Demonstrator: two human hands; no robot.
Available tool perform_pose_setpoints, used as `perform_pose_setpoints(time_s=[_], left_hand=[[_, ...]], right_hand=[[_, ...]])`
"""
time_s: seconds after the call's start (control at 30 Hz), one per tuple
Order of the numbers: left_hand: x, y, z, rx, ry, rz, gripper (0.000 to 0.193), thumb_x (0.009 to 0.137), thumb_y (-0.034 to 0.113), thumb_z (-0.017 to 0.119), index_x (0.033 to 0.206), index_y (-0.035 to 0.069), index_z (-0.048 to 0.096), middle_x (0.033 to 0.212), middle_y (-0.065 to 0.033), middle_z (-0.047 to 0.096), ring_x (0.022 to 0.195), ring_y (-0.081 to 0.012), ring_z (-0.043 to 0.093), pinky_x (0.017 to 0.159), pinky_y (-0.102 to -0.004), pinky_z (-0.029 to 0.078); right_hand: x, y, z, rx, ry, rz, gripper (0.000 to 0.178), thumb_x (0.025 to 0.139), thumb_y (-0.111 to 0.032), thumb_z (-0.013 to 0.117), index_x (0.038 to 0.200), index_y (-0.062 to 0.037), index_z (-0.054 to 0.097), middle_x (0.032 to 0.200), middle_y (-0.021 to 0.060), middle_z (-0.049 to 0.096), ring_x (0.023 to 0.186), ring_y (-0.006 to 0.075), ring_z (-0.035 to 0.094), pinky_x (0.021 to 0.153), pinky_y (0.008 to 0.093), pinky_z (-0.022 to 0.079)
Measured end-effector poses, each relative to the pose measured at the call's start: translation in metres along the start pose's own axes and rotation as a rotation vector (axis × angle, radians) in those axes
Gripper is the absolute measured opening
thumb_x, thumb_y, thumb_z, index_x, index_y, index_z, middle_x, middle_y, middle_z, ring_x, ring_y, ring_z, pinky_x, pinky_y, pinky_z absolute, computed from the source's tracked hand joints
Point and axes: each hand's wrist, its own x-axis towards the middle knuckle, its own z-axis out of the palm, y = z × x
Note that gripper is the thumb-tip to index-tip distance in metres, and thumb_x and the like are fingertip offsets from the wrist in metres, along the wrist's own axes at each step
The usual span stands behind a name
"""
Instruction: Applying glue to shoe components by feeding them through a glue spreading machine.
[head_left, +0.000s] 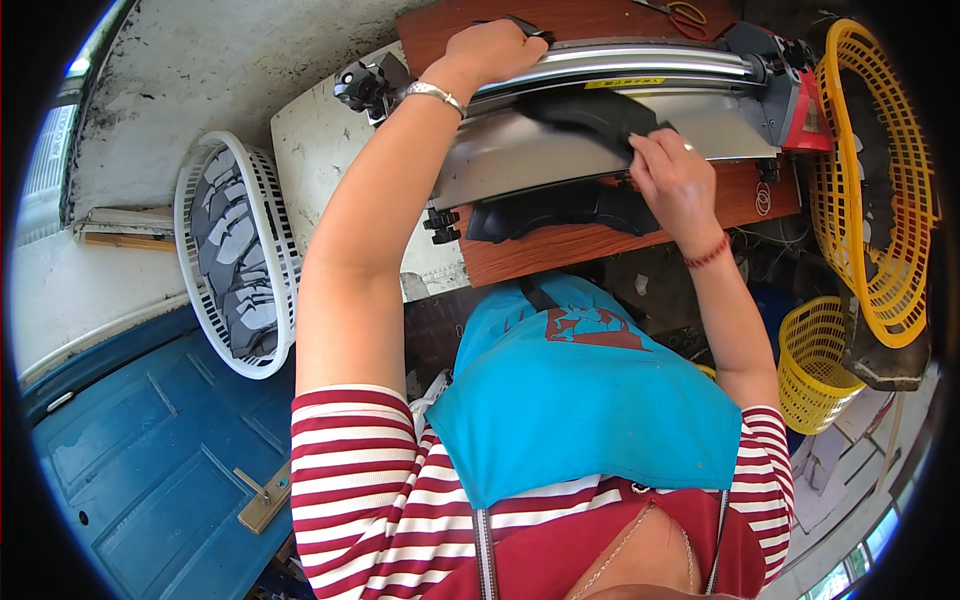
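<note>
My right hand (675, 180) pinches the end of a curved black piece of flexible sheet (590, 118), slightly blurred, in front of the rollers. It extends leftward over the metal feed plate (520, 165) of a roller machine (640, 68). Reaching across the machine's left part, my left hand (490, 52) has its fingers curled at a small black flat piece (522, 24) behind the rollers; the fingertips are partly hidden. Below the plate, more curved black pieces (560, 212) lie on the brown wooden board (510, 258).
At the left stands a white basket (288, 230) filled with grey and black pieces. A yellow basket (828, 190) at the right also holds dark pieces, with a smaller yellow basket (808, 375) below. Scissors (688, 18) lie behind the machine. A black knob (358, 88) sticks out at its left end.
</note>
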Motion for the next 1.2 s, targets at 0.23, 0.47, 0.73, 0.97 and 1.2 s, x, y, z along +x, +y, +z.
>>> perform_pose_setpoints(time_s=[0.23, 0.47, 0.73, 0.97, 1.2], left_hand=[[0.003, -0.004, -0.011, -0.229, 0.115, 0.101, 0.020, 0.086, 0.019, 0.066, 0.098, 0.006, 0.075, 0.092, -0.0169, 0.073, 0.082, -0.0325, 0.069, 0.081, -0.0412, 0.054], [0.014, 0.015, -0.044, -0.664, 0.166, -0.142, 0.021, 0.088, 0.009, 0.069, 0.107, 0.001, 0.065, 0.089, -0.0119, 0.067, 0.078, -0.0204, 0.065, 0.047, -0.0335, 0.052], [-0.015, 0.017, -0.089, -1.084, 0.387, -0.080, 0.062, 0.090, -0.002, 0.053, 0.151, 0.011, 0.053, 0.106, -0.0139, 0.068, 0.070, -0.0200, 0.063, 0.047, -0.0310, 0.059], [-0.007, -0.005, -0.025, -0.112, 0.619, 0.444, 0.026, 0.088, 0.013, 0.061, 0.105, 0.015, 0.080, 0.097, -0.0162, 0.075, 0.094, -0.0341, 0.070, 0.084, -0.0412, 0.055], [0.028, 0.001, -0.004, 0.004, -0.061, 0.130, 0.031, 0.086, 0.033, 0.065, 0.095, 0.007, 0.079, 0.087, -0.0148, 0.075, 0.086, -0.0329, 0.070, 0.082, -0.0427, 0.054]], right_hand=[[-0.072, -0.029, 0.080, 0.338, -0.300, -0.101, 0.024, 0.084, -0.016, 0.074, 0.107, -0.0080, 0.071, 0.091, 0.0075, 0.065, 0.081, 0.0269, 0.068, 0.072, 0.0384, 0.056], [-0.128, -0.001, 0.146, 0.266, -0.368, -0.068, 0.028, 0.077, -0.013, 0.072, 0.105, -0.0064, 0.074, 0.091, 0.0077, 0.064, 0.084, 0.0281, 0.065, 0.077, 0.0377, 0.056], [-0.051, -0.025, -0.033, 0.473, -0.125, -0.035, 0.027, 0.071, 0.001, 0.074, 0.097, -0.0054, 0.071, 0.086, 0.0073, 0.062, 0.075, 0.0285, 0.065, 0.065, 0.0379, 0.054], [-0.017, 0.007, -0.024, 0.078, 0.017, 0.103, 0.024, 0.074, 0.002, 0.072, 0.096, -0.0071, 0.072, 0.085, 0.0068, 0.063, 0.074, 0.0265, 0.065, 0.063, 0.0374, 0.053], [-0.019, 0.007, 0.024, 0.219, 0.143, 0.033, 0.025, 0.076, -0.002, 0.073, 0.100, -0.0095, 0.071, 0.089, 0.0053, 0.064, 0.074, 0.0264, 0.067, 0.063, 0.0376, 0.054]])
